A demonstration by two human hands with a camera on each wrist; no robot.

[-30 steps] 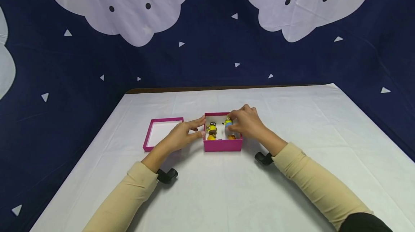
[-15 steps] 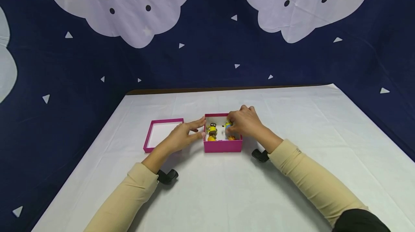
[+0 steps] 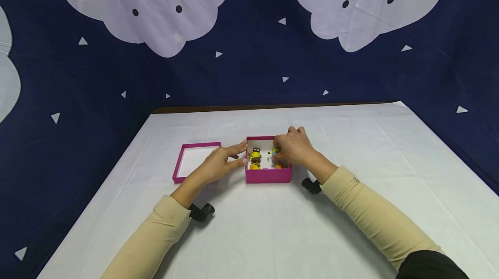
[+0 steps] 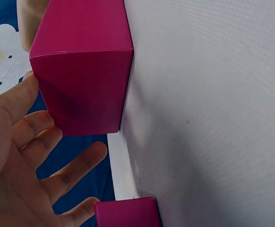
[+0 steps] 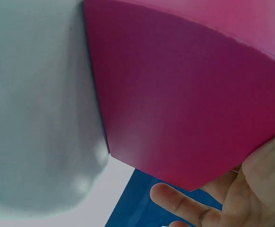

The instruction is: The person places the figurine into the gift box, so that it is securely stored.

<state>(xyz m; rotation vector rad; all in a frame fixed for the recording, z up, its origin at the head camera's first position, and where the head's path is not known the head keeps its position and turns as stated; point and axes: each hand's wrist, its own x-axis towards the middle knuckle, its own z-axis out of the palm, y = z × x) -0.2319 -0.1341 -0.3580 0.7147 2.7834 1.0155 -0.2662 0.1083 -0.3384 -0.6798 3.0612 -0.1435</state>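
Note:
A pink box (image 3: 268,176) stands on the table with several small yellow Minion figures inside, one with dark goggles (image 3: 255,155) at its left. My left hand (image 3: 217,163) touches the box's left wall with its fingertips, fingers fairly straight; the left wrist view shows the thumb and fingers (image 4: 76,168) along that wall's edge. Over the box's right rim, my right hand (image 3: 295,147) reaches in and pinches a yellow-and-blue Minion figure (image 3: 274,151), which its fingers partly hide. In the right wrist view the box wall (image 5: 184,99) hides the fingertips and the figure.
The box's pink-rimmed lid (image 3: 177,164) lies to the left, white inside up, partly behind my left hand. A white cloth (image 3: 273,227) covers the table. A dark blue curtain with clouds (image 3: 249,75) hangs behind the far edge.
My right hand has moved slightly left and lower into the box with the Minion figure, which is now more hidden by the fingers. My left hand has stayed at the box's left wall.

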